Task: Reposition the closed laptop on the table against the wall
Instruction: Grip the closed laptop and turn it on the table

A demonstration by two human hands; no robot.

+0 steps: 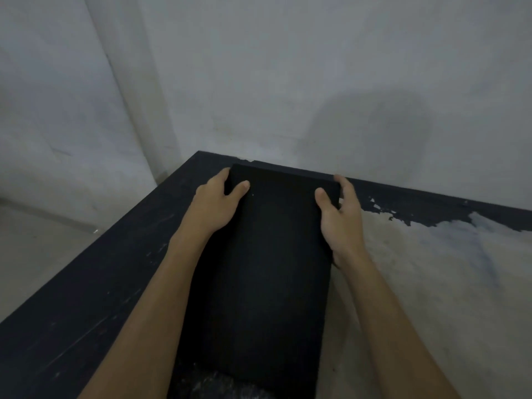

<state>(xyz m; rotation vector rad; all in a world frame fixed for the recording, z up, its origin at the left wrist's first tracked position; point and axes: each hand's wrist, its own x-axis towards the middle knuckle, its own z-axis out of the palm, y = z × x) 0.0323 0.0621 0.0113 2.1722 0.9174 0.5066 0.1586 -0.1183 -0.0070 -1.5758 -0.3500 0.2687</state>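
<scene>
Both hands are on the closed laptop, a flat black slab lying lengthwise away from the person on the dark tabletop. The left hand clasps the far left corner, thumb laid flat on the lid and the fingers wrapped over the left edge, so it is pinching the corner. The right hand mirrors it at the far right corner: thumb on top of the lid, fingers curled down past the right edge, gripping the slab between them. Between the two hands runs the laptop's far edge, which sits very close to the pale wall; whether it actually touches the wall, I cannot tell from here. Just beyond the fingertips a thin strip of tabletop shows along the foot of the wall. To the right of the right hand the black coating of the tabletop is worn away into a broad, pale, patchy area with ragged flaking edges. To the left of the left hand the surface is dark and scuffed up to its left edge, and past that the floor drops away beside a second wall face.
</scene>
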